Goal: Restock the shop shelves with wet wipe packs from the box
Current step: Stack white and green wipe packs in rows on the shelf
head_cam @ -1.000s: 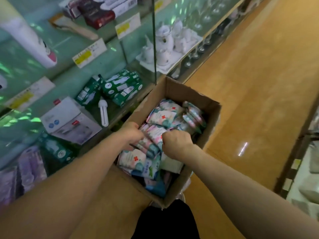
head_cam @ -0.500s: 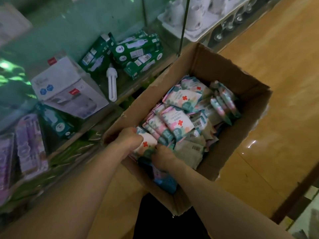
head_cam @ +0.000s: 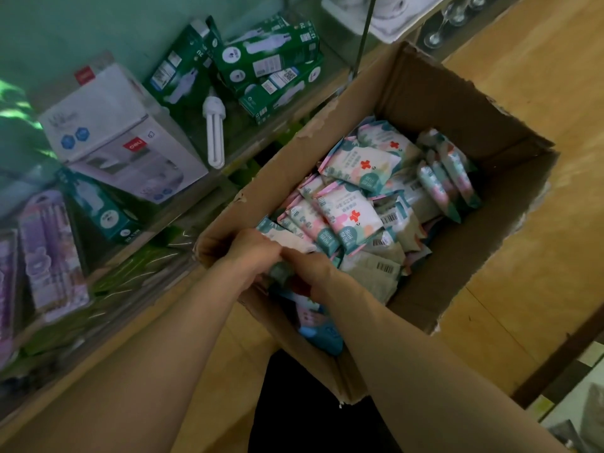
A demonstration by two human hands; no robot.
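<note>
Both arms bare, wrist to frame edge. L forearm [head_cam: 163, 338]: smooth, broad nr the lens, tapering to a narrow wrist; the wide-angle lens stretches it. R forearm [head_cam: 408, 348]: same build, long & slim, same taper. L hand [head_cam: 251, 253]: back of hand & knuckle row show, fingers mostly hidden. R hand [head_cam: 310, 269]: back & thumb side show, rest hidden. Btw the arms, bottom centre, a plain black garment [head_cam: 310, 403]: matte, soft-edged, wider at the frame's lower edge & narrowing upward. Prob. trousers or a skirt, but too dark to tell which.
</note>
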